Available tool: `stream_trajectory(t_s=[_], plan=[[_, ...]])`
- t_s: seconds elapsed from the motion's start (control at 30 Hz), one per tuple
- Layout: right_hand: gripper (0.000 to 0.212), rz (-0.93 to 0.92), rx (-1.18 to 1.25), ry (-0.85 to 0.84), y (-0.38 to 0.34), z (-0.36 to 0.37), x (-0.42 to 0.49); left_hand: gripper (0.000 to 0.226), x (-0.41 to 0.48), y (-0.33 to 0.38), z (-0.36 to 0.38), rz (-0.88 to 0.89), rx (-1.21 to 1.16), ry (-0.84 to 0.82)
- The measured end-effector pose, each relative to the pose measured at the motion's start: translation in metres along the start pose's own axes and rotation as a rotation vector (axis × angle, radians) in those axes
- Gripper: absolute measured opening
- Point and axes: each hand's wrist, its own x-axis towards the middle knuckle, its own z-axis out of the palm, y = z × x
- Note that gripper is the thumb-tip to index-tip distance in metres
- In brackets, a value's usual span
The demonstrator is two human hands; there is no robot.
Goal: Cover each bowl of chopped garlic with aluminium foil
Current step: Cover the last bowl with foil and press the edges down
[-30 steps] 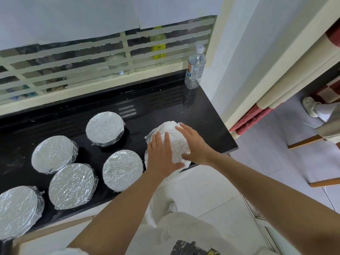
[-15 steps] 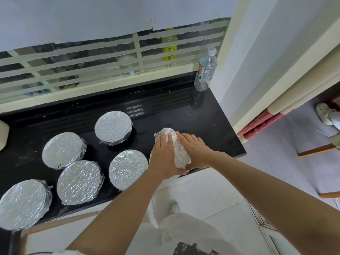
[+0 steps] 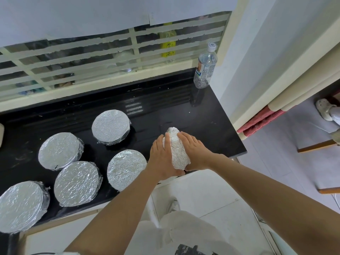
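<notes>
While our left hand (image 3: 161, 155) and right hand (image 3: 195, 152) press the foil (image 3: 177, 150) from both sides with flat, uncurled fingers, the bowl sits hidden beneath it near the counter (image 3: 165, 111) edge.

Foil (image 3: 177, 151) hides bowl contents; leftmost covered bowl (image 3: 20, 207) cut by left edge.
</notes>
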Motion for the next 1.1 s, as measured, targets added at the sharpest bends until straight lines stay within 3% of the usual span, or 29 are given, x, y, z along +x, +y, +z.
stream_trajectory(t_s=[0.37,0.67,0.9,1.1], plan=[[0.128,0.016,0.129,0.001,0.001,0.006,0.002,0.135,0.003,-0.013,0.014,0.062,0.066,0.121],[0.118,0.030,0.144,0.029,0.002,0.005,0.005,0.135,0.005,-0.013,0.019,0.047,0.047,0.156],[0.107,0.040,0.147,0.018,0.002,0.005,0.006,0.136,0.006,-0.014,0.018,0.029,0.068,0.103],[0.115,0.047,0.065,0.021,-0.001,0.004,0.003,0.154,0.003,-0.011,0.004,0.047,0.066,-0.052]])
